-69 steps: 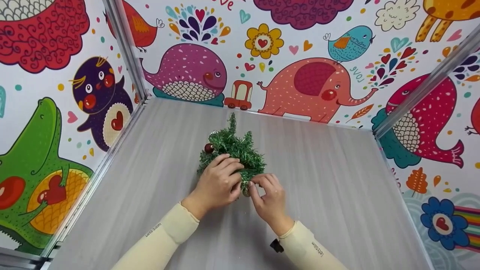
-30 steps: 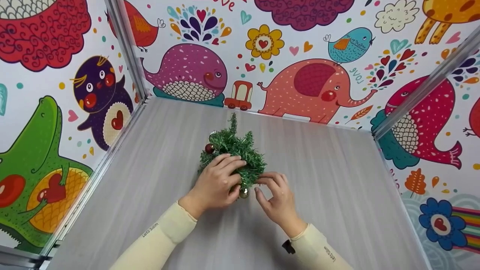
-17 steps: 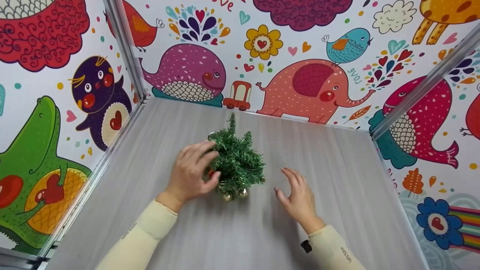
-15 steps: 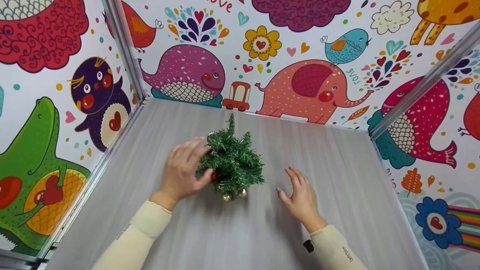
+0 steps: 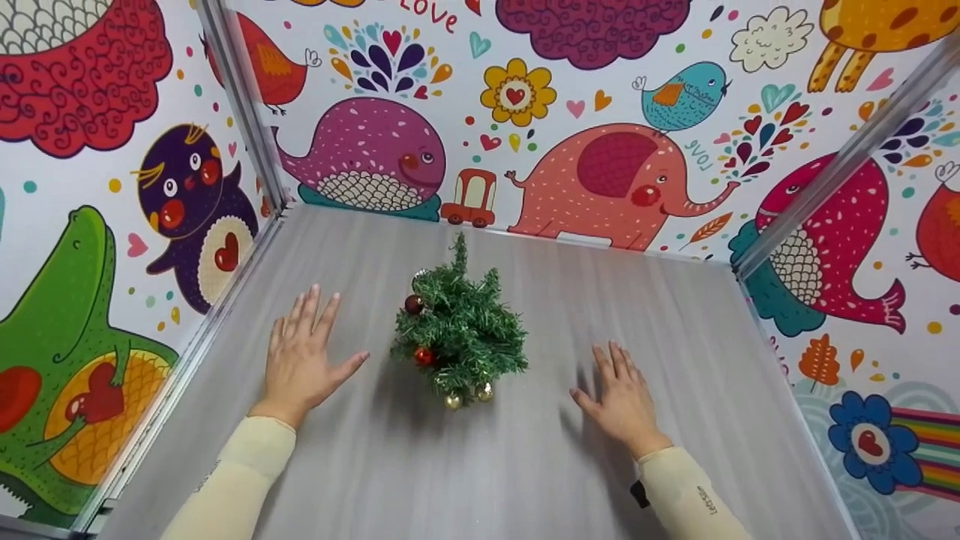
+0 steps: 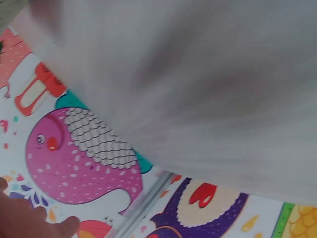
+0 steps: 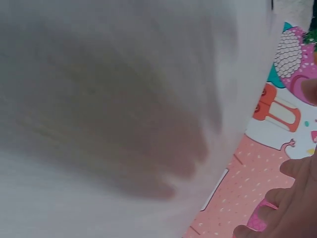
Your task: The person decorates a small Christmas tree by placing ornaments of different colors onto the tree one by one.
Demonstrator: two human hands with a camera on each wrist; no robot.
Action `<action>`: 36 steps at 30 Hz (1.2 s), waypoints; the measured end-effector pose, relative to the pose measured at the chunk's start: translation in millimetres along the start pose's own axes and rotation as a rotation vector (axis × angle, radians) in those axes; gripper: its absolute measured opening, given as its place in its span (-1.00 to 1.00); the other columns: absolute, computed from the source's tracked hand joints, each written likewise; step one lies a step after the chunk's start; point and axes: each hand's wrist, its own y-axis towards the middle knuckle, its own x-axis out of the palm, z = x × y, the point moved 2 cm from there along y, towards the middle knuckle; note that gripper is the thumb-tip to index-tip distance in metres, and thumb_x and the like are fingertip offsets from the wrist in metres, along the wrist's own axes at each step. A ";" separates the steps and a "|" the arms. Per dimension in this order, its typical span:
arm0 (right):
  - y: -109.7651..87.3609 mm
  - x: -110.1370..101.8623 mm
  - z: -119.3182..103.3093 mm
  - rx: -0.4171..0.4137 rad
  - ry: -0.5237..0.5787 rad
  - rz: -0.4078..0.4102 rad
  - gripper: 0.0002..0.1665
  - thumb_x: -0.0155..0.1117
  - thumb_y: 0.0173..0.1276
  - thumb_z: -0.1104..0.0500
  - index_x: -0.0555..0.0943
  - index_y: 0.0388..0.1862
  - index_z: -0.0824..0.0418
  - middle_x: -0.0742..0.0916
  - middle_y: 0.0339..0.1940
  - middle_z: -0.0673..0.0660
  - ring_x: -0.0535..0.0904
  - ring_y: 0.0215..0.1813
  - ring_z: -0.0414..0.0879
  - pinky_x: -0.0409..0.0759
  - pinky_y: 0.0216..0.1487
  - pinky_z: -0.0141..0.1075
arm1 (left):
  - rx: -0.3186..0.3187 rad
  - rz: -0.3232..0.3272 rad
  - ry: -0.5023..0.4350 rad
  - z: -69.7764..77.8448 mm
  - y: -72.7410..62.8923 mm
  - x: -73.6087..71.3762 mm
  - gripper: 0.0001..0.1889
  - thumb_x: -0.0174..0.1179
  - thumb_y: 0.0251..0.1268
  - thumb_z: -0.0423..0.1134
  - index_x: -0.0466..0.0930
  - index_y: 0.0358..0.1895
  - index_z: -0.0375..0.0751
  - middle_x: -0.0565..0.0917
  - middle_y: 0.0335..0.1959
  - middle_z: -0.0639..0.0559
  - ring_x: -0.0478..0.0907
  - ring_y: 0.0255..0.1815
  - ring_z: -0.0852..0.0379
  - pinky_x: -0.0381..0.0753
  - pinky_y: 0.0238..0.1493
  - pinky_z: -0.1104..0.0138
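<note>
A small artificial Christmas tree stands mid-table in the head view. Several baubles hang on it: a dark red one and a bright red one on its left side, and two gold ones, including the left gold bauble, along its front. Left of the tree, my left hand has its fingers spread and holds nothing. To the tree's right, my right hand also has extended fingers and no object in it. Both wrist views show parts of the hands at their edges.
The grey wood-grain table is bordered by walls printed with cartoon animals, such as an elephant. A metal post rises at the back left corner, another at the back right.
Both hands have let go of the tree and drawn apart, the left hand moving left and the right hand moving right. The red and gold baubles they covered now show.
</note>
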 end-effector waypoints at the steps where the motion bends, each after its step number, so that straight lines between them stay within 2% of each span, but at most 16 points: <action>1: -0.2 0.6 1.2 0.006 -0.004 -0.002 0.07 0.33 0.25 -0.29 0.22 0.57 0.22 0.19 0.57 0.36 0.02 0.56 0.29 0.10 0.42 0.25 | -0.004 -0.017 0.013 -1.8 -1.7 1.7 0.08 0.24 0.09 0.41 0.04 0.61 -0.01 -0.04 0.61 -0.17 -0.13 0.59 -0.20 -0.13 0.44 -0.25; 8: 1.6 5.6 5.3 0.017 -0.016 -0.008 0.11 0.27 0.26 -0.37 0.19 0.58 0.23 0.18 0.57 0.38 0.01 0.56 0.30 0.05 0.43 0.25 | 0.010 -0.083 0.079 -7.0 -9.6 8.9 0.11 0.15 0.07 0.51 0.11 0.58 -0.12 -0.02 0.60 -0.22 -0.14 0.58 -0.25 -0.26 0.46 -0.24; 16: 1.3 9.2 7.8 0.035 -0.041 -0.019 0.14 0.24 0.25 -0.43 0.17 0.59 0.20 0.19 0.57 0.36 0.02 0.56 0.31 0.04 0.42 0.28 | 0.002 -0.101 0.092 -8.3 -12.6 14.4 0.13 0.12 0.05 0.55 0.12 0.57 -0.14 0.01 0.59 -0.26 -0.14 0.58 -0.27 -0.32 0.46 -0.22; 21: 1.7 9.3 9.0 0.039 -0.041 -0.003 0.13 0.23 0.26 -0.42 0.18 0.58 0.21 0.20 0.57 0.36 0.03 0.56 0.30 0.06 0.41 0.29 | 0.008 -0.108 0.104 -8.4 -9.9 17.1 0.13 0.11 0.05 0.55 0.14 0.57 -0.17 0.04 0.58 -0.28 -0.13 0.58 -0.26 -0.34 0.47 -0.18; 28: 4.8 8.0 10.3 0.047 -0.036 0.004 0.12 0.22 0.27 -0.42 0.18 0.58 0.23 0.18 0.57 0.36 0.00 0.57 0.29 0.00 0.43 0.29 | 0.024 -0.131 0.115 -7.5 -6.1 20.7 0.14 0.07 0.06 0.57 0.12 0.57 -0.18 0.04 0.57 -0.29 -0.09 0.57 -0.28 -0.27 0.47 -0.19; 36: 7.5 4.6 12.8 0.052 -0.054 -0.003 0.13 0.24 0.26 -0.41 0.18 0.58 0.23 0.18 0.57 0.36 0.03 0.56 0.30 0.04 0.42 0.29 | 0.040 -0.103 0.108 -6.6 0.9 23.4 0.10 0.13 0.05 0.53 0.20 0.54 -0.19 0.11 0.56 -0.29 -0.03 0.56 -0.27 -0.25 0.49 -0.16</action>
